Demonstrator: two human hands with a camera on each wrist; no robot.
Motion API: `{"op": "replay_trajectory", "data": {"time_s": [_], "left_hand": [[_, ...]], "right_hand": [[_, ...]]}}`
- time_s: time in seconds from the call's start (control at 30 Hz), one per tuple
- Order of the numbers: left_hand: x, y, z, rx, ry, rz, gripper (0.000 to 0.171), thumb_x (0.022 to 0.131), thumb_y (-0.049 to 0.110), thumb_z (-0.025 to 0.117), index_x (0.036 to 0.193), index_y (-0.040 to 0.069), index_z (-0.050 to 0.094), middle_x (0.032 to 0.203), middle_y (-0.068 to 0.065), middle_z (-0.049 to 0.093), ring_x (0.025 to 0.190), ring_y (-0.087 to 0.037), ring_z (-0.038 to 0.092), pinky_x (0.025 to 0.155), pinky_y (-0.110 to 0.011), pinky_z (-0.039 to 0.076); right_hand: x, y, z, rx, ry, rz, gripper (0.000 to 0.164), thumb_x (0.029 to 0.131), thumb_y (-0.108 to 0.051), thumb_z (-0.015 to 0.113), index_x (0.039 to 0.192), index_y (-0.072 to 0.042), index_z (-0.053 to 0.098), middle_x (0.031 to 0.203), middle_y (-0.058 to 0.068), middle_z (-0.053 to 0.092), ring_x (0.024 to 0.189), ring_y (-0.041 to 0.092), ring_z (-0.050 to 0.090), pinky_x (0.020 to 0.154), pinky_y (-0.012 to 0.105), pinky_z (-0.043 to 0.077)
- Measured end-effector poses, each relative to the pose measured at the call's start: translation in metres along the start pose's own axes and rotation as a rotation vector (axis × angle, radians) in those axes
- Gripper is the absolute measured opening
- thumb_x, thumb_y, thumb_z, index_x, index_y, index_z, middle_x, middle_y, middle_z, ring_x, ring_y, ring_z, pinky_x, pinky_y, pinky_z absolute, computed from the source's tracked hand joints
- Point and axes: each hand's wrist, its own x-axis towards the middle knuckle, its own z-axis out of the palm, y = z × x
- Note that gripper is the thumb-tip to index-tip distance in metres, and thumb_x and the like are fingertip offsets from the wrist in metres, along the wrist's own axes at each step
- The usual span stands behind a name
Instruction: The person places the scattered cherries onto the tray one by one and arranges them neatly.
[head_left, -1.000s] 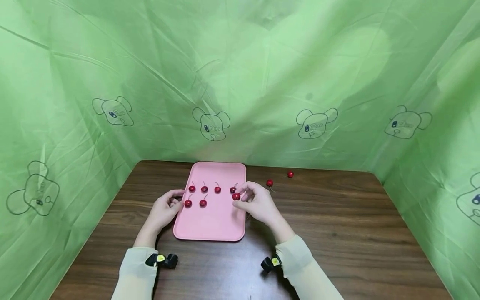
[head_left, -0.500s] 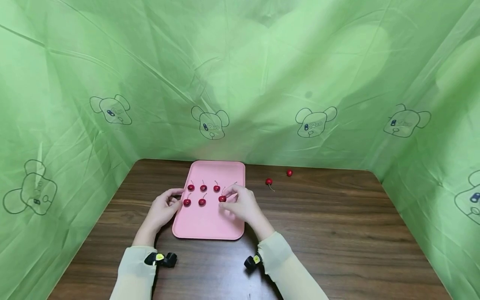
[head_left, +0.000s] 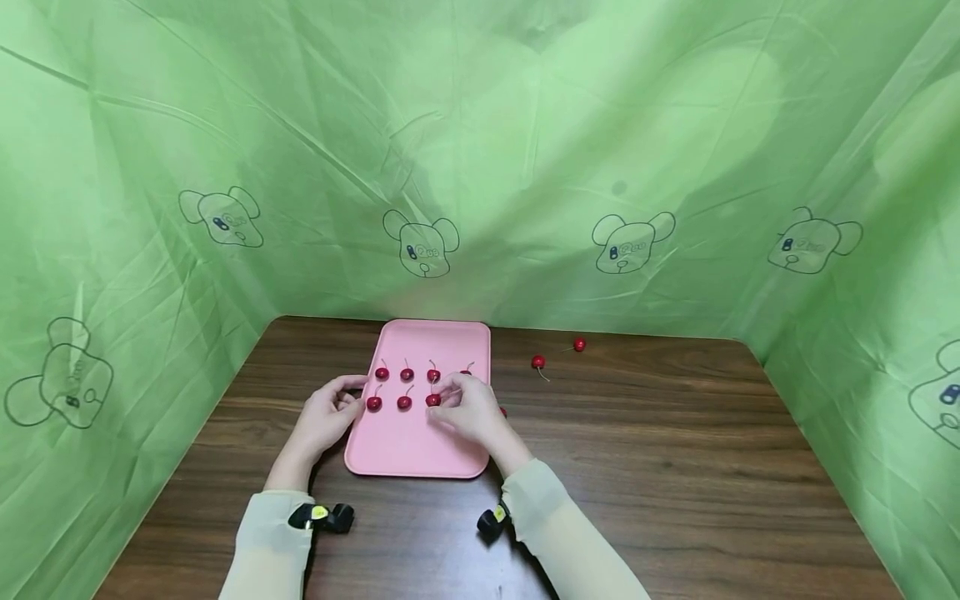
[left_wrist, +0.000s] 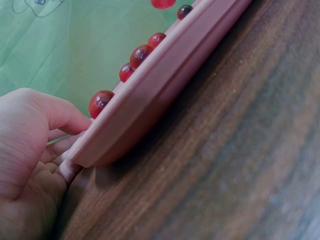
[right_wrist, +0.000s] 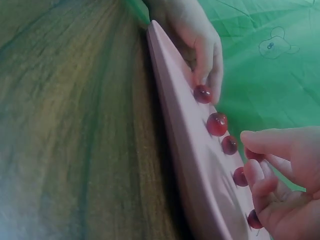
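My right hand [head_left: 471,410] pinches a red cherry [head_left: 433,400] by its body, close over the pink tray [head_left: 416,454]. In the right wrist view that cherry [right_wrist: 255,154] shows between thumb and fingertips. Several stemmed cherries lie on the tray in two rows. The back row's rightmost cherry [head_left: 466,372] is partly covered by my right hand. In the front row are a left cherry [head_left: 374,403] and another cherry [head_left: 405,402] beside it. My left hand [head_left: 324,421] holds the tray's left edge; the left wrist view shows the thumb at the rim [left_wrist: 95,137] and fingers beyond it.
Right of the tray, a cherry [head_left: 538,362] with its stem lies on the dark wooden table [head_left: 675,450], and another cherry [head_left: 579,344] lies farther back. One more cherry [head_left: 503,413] peeks out beside my right wrist. Green cloth [head_left: 525,167] surrounds the table's back and sides.
My right hand has carried the cherry leftward and slightly nearer, from the tray's right side to beside the front-row cherries. My left hand stays at the tray's left edge.
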Motion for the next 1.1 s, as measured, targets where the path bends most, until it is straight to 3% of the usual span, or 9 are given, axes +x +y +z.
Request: {"op": "replay_trajectory", "data": {"time_s": [0.73, 1.1], "left_hand": [[0.001, 0.001, -0.001, 0.003, -0.003, -0.002, 0.038, 0.104, 0.008, 0.07, 0.142, 0.008, 0.069, 0.101, -0.013, 0.067, 0.089, -0.026, 0.06, 0.072, -0.026, 0.051], [0.001, 0.001, 0.0, -0.014, 0.001, 0.012, 0.039, 0.102, 0.006, 0.07, 0.141, 0.005, 0.069, 0.098, -0.011, 0.068, 0.085, -0.018, 0.06, 0.07, -0.023, 0.05]], "right_hand": [[0.009, 0.01, 0.011, -0.045, -0.025, 0.034, 0.027, 0.086, -0.012, 0.093, 0.106, -0.008, 0.075, 0.099, 0.002, 0.074, 0.082, 0.008, 0.064, 0.078, 0.026, 0.055], [0.011, 0.011, 0.011, -0.086, -0.045, 0.031, 0.027, 0.086, -0.015, 0.094, 0.105, -0.009, 0.076, 0.098, -0.001, 0.073, 0.081, 0.006, 0.061, 0.077, 0.024, 0.053]]}}
